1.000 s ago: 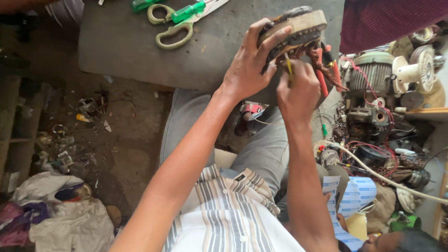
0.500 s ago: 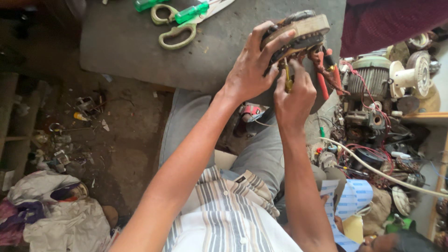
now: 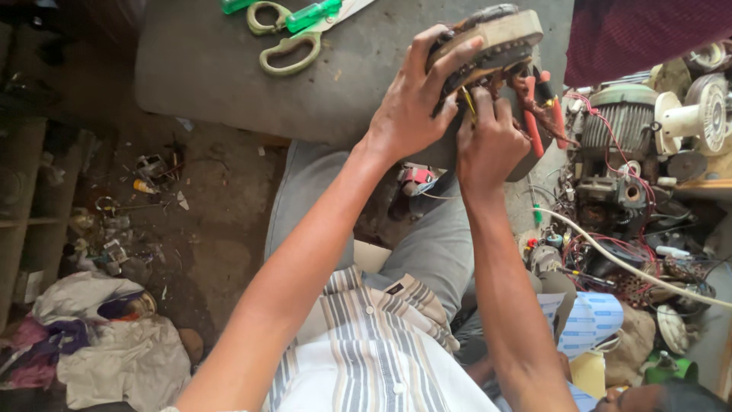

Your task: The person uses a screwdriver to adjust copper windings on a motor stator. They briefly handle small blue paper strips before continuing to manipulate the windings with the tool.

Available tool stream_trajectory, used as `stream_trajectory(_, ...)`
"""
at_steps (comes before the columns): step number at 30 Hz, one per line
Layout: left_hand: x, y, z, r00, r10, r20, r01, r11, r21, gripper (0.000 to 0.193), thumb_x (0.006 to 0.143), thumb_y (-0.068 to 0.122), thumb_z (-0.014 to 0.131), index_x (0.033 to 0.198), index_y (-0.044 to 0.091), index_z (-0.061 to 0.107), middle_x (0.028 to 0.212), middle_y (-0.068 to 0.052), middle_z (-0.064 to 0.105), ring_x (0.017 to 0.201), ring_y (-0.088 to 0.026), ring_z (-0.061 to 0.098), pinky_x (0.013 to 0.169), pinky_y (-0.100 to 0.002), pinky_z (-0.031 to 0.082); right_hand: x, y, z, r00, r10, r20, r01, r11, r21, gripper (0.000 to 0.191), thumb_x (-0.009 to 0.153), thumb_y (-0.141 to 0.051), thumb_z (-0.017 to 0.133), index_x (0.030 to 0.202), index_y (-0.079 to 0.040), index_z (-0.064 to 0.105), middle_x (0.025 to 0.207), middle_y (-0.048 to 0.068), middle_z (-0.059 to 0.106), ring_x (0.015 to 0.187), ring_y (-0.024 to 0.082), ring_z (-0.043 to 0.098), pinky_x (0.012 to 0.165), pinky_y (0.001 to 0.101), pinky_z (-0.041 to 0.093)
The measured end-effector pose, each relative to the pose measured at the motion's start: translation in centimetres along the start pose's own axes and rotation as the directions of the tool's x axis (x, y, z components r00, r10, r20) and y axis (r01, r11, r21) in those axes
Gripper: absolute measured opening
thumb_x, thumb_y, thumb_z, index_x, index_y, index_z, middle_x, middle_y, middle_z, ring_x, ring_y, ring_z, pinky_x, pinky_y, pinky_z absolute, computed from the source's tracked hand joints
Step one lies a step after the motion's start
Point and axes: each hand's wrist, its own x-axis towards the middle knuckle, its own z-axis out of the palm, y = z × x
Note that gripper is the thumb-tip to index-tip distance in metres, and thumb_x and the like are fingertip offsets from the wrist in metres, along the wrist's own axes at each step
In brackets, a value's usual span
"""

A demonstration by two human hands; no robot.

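My left hand (image 3: 415, 103) grips a round, worn motor stator (image 3: 499, 38), holding it tilted on edge above the grey table (image 3: 213, 69). My right hand (image 3: 488, 141) is just below the stator and pinches a thin yellow-handled tool (image 3: 467, 103) pushed into its underside. Red-handled pliers (image 3: 543, 107) lie against the stator's right side, next to my right hand.
Green-handled scissors (image 3: 286, 30) and a green screwdriver (image 3: 313, 13) lie at the table's far edge. Old motors, fan parts and tangled wires (image 3: 648, 191) pile up at the right. Scrap bits and crumpled rags (image 3: 99, 343) litter the dirt floor on the left.
Both hands and the stator have stayed in nearly the same place. My right hand has shifted slightly under the stator with the yellow tool.
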Motion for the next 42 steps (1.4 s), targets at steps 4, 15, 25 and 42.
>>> stream_trajectory(4, 0.1, 0.1, 0.2, 1.000, 0.008, 0.014, -0.007, 1.000, -0.005, 0.085, 0.087, 0.004, 0.078, 0.158, 0.027, 0.038, 0.153, -0.016, 0.035, 0.145, -0.042, 0.044, 0.123, -0.048, 0.045, -0.2, 1.4, -1.5, 0.997, -0.068, -0.028, 0.070, 0.995, 0.075, 0.030, 0.092, -0.011, 0.070, 0.121, -0.015, 0.068, 0.102, 0.009, 0.069, 0.081, 0.035, 0.068, 0.069, 0.0464, 0.053)
stream_trajectory(15, 0.6, 0.9, 0.6, 1.000, 0.000, 0.031, 0.001, 0.998, -0.056, 0.077, 0.092, 0.002, 0.073, 0.158, 0.023, 0.038, 0.155, -0.017, 0.033, 0.146, -0.043, 0.044, 0.124, -0.047, 0.045, -1.1, 1.7, -3.7, 0.980, 0.095, -0.177, -0.032, 0.943, 0.332, 0.022, 0.097, -0.005, 0.072, 0.118, -0.012, 0.072, 0.099, 0.011, 0.063, 0.083, 0.032, 0.067, 0.073, 0.0438, 0.054)
stream_trajectory(25, 0.6, 1.5, 2.3, 1.000, -0.001, 0.006, 0.001, 1.000, -0.026, 0.076, 0.092, 0.003, 0.072, 0.156, 0.021, 0.038, 0.154, -0.018, 0.035, 0.145, -0.044, 0.044, 0.124, -0.049, 0.043, -2.2, 1.4, -2.6, 0.972, 0.176, -0.157, -0.093, 0.897, 0.433, 0.046, 0.097, -0.004, 0.076, 0.138, -0.006, 0.057, 0.144, 0.010, 0.061, 0.123, 0.030, 0.070, 0.095, 0.0414, 0.060)
stream_trajectory(42, -0.4, 2.2, 2.3, 1.000, 0.003, 0.006, -0.003, 0.999, -0.036, 0.080, 0.088, 0.001, 0.071, 0.157, 0.020, 0.036, 0.150, -0.020, 0.035, 0.142, -0.045, 0.043, 0.123, -0.049, 0.042, -1.6, 1.1, -3.1, 0.913, 0.320, -0.251, -0.192, 0.883, 0.428, 0.013, 0.093, -0.008, 0.081, 0.106, -0.009, 0.076, 0.111, 0.007, 0.066, 0.100, 0.025, 0.071, 0.084, 0.0402, 0.055)
